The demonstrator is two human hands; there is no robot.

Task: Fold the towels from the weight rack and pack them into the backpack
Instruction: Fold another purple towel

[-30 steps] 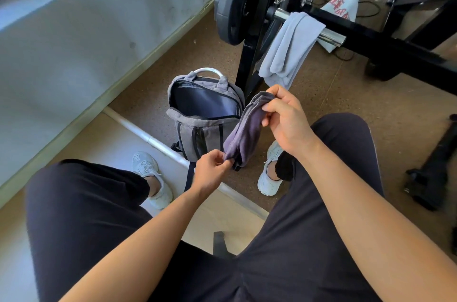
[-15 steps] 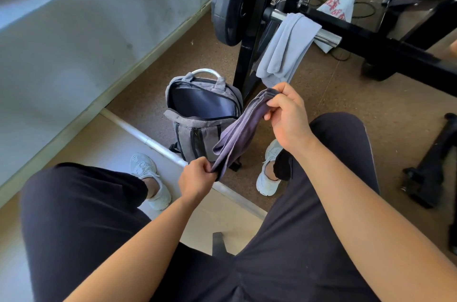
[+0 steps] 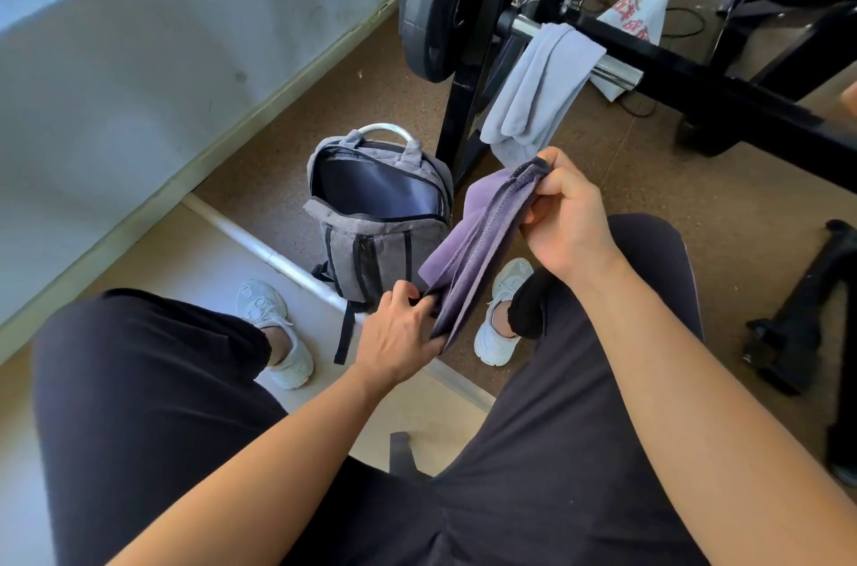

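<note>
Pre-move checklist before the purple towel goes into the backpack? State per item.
1. Grip: left hand pinches the lower end of the purple towel and right hand holds the upper end: ok.
2. Fold compact: the layers are loose and one flap spreads out: not ok.
3. Backpack standing, main compartment unzipped: ok.
4. Room inside: the interior looks dark and its bottom is hidden: cannot tell.
5. Path to the opening: the towel hangs just beside it with nothing between: ok.
6. Rack cleared: the light grey towel hangs on the barbell bar, not yet folded: not ok.
</note>
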